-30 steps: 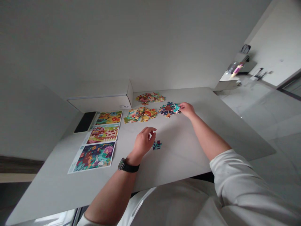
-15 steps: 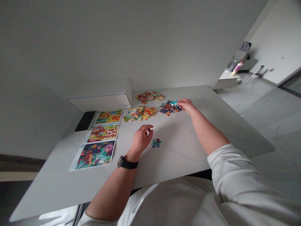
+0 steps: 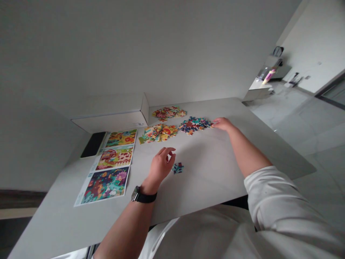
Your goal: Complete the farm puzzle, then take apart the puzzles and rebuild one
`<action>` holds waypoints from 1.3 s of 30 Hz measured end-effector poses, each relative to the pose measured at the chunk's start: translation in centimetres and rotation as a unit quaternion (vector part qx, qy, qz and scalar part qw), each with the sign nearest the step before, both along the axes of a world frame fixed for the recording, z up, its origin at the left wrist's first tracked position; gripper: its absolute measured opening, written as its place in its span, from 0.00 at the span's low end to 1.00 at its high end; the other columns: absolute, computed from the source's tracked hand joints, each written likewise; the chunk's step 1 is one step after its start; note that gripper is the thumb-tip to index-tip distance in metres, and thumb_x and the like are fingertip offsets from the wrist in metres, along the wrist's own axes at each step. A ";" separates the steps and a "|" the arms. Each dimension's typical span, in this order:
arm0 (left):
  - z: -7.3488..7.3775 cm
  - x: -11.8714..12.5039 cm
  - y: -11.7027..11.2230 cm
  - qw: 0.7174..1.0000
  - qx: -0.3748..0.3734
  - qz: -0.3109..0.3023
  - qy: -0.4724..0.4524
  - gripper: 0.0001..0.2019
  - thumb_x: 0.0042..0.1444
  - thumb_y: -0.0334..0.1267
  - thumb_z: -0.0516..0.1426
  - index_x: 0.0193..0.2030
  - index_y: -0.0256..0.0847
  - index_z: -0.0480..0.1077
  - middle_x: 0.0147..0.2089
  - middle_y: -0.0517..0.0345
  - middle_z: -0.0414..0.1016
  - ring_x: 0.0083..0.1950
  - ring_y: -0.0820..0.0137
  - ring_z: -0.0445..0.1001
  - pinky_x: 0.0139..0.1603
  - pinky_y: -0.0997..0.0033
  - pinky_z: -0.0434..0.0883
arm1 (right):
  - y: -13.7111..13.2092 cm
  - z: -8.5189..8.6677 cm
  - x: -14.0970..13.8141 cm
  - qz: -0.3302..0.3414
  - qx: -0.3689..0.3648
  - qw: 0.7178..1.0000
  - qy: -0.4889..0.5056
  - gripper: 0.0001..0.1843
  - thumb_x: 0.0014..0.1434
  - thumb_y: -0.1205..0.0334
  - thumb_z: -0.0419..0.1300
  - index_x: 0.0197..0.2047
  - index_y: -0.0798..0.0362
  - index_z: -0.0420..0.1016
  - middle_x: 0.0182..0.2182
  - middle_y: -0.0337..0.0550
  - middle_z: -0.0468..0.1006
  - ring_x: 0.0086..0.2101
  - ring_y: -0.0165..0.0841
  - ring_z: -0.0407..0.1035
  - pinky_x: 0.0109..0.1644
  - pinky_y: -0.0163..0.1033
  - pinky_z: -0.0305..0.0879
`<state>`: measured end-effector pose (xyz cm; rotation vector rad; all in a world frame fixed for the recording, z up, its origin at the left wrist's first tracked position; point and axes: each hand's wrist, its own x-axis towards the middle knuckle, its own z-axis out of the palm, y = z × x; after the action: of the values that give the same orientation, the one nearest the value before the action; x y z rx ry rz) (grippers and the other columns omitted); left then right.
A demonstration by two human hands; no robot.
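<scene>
My left hand (image 3: 162, 162), a dark watch (image 3: 142, 195) on its wrist, hovers low over the table with its thumb and curved fingers apart, holding nothing. Just right of its thumb lies a small joined cluster of teal and dark puzzle pieces (image 3: 178, 168). My right hand (image 3: 221, 123) is at the right edge of a pile of dark blue and teal puzzle pieces (image 3: 194, 125). Its fingers reach toward the outermost pieces, and no piece shows clearly in them. Left of that pile is a yellow-orange puzzle pile (image 3: 159, 133). A red-and-green puzzle pile (image 3: 168, 113) lies behind.
Three picture sheets overlap on the left: a night scene (image 3: 106, 185), a farm scene (image 3: 114, 157) and a lion scene (image 3: 122, 138). Beside them lies a black phone-like slab (image 3: 93, 144). A white box (image 3: 113, 122) stands against the wall on the table (image 3: 210, 183).
My right hand has moved right, from the top of the dark pile to its edge. The teal piece it held no longer shows in its fingers. My left hand has barely moved.
</scene>
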<state>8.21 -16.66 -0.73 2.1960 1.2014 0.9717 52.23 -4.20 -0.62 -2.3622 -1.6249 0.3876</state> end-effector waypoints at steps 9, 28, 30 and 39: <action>0.0 -0.1 0.1 1.000 -0.016 0.004 0.005 0.10 0.68 0.37 0.58 0.52 0.44 0.78 0.42 0.57 0.78 0.30 0.74 0.71 0.37 0.71 0.70 | -0.5 0.1 0.8 0.062 -0.026 0.998 0.019 0.15 0.44 0.62 0.80 0.37 0.47 0.86 0.36 0.38 0.87 0.36 0.35 0.78 0.41 0.36 0.69; -0.1 -0.1 0.3 1.000 -0.004 0.007 0.006 0.10 0.68 0.36 0.59 0.52 0.44 0.79 0.41 0.58 0.78 0.30 0.74 0.71 0.36 0.72 0.71 | 0.1 -0.8 -0.6 0.022 0.061 0.998 -0.011 0.07 0.62 0.63 0.68 0.43 0.47 0.88 0.42 0.44 0.89 0.45 0.39 0.81 0.50 0.37 0.70; -0.1 -0.1 0.2 1.000 -0.006 0.007 0.007 0.10 0.68 0.36 0.59 0.53 0.44 0.79 0.41 0.58 0.78 0.29 0.74 0.70 0.36 0.71 0.71 | 0.4 -0.9 -1.2 0.016 0.074 0.997 -0.015 0.09 0.65 0.62 0.66 0.45 0.48 0.88 0.44 0.46 0.89 0.46 0.39 0.81 0.52 0.38 0.70; 0.3 0.2 -0.3 1.000 -0.007 -0.010 0.018 0.11 0.68 0.35 0.58 0.54 0.44 0.79 0.44 0.56 0.80 0.31 0.73 0.73 0.37 0.71 0.71 | 0.9 -0.9 -2.2 -0.055 0.116 0.990 0.053 0.10 0.58 0.63 0.72 0.44 0.51 0.85 0.42 0.46 0.88 0.41 0.37 0.81 0.49 0.38 0.72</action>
<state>8.41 -17.01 -0.45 2.2186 1.1981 0.9155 50.07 -3.30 -1.53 -2.2056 -1.4034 0.2797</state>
